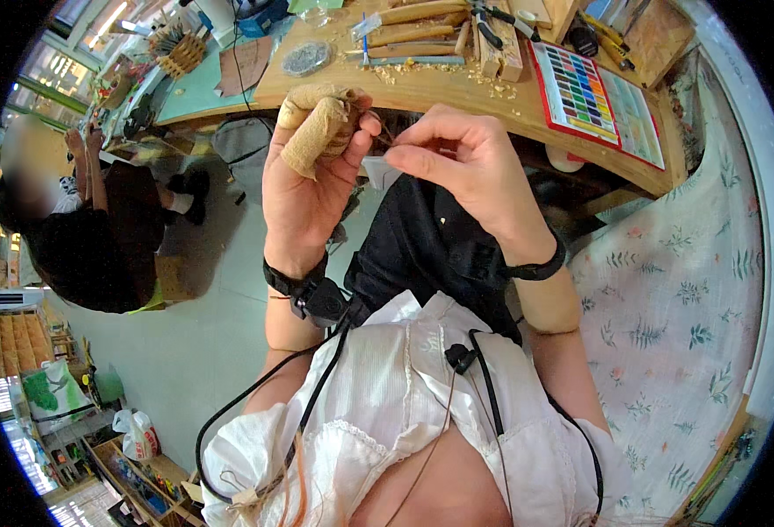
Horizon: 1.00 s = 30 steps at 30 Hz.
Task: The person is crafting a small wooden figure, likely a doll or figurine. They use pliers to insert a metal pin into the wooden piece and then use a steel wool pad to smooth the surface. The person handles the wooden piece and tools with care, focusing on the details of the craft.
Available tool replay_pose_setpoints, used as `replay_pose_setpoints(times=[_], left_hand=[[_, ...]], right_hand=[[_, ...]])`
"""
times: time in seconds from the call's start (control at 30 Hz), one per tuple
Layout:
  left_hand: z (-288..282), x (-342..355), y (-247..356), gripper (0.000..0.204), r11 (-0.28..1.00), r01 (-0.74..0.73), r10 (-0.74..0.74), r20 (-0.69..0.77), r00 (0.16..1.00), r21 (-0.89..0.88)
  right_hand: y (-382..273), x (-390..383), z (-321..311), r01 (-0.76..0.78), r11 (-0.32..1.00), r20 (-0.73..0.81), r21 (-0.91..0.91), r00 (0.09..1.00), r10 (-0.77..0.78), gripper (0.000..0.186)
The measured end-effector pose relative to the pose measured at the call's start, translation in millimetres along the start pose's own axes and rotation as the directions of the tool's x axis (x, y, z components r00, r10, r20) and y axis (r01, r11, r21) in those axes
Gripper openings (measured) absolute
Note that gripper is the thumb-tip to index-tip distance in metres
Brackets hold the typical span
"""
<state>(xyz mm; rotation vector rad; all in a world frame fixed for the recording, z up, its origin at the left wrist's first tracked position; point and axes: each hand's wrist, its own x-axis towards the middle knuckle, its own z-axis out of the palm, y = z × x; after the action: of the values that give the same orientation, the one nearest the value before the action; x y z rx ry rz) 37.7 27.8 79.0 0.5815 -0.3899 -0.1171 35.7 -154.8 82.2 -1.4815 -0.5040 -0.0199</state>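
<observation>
My left hand (303,189) is raised in front of the workbench, with tan cloth wraps (315,140) around some of its fingers. Its fingers curl around a small brown piece (340,139), mostly hidden, whose kind I cannot make out. Close beside it on the right, my right hand (466,158) pinches thumb against forefinger. A thin dark strand or sliver (385,133) shows between the two hands, too small to name. Just below the fingertips a whitish flat thing (380,171) is partly visible.
On the wooden bench (352,92) lie wooden-handled tools (413,35), pliers (490,31), wood shavings (448,75), a round dish (306,59) and a red-edged paint set (576,92). A seated person (88,220) is at left. Leaf-patterned cloth (668,325) hangs at right.
</observation>
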Motion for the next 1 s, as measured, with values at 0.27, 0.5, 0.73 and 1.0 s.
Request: replay_pose_setpoints(times=[0.27, 0.5, 0.73, 1.0], left_hand=[[-5.8, -6.6, -7.6, 0.019, 0.984, -0.063, 0.062, -0.007, 0.998, -0.167], [-8.4, -13.8, -26.7, 0.022, 0.963, -0.116, 0.141, -0.086, 0.986, 0.244], [-14.4, 2.1, -23.7, 0.074, 0.920, 0.378, -0.348, 0.228, 0.909, -0.102], [29.9, 58.8, 9.3, 0.049, 0.873, 0.057, -0.218, 0.282, 0.934, 0.485]], right_hand=[[-3.6, 8.0, -5.5, 0.021, 0.989, -0.021, 0.146, 1.000, -0.018, 0.009], [-15.4, 20.8, -11.5, 0.074, 0.973, -0.100, 0.220, 0.994, -0.053, 0.010], [-80.3, 73.6, -29.1, 0.218, 0.883, 0.457, -0.415, 0.889, -0.005, 0.010], [-141.9, 86.5, -39.0, 0.452, 0.547, 0.538, -0.704, 0.843, -0.004, 0.018]])
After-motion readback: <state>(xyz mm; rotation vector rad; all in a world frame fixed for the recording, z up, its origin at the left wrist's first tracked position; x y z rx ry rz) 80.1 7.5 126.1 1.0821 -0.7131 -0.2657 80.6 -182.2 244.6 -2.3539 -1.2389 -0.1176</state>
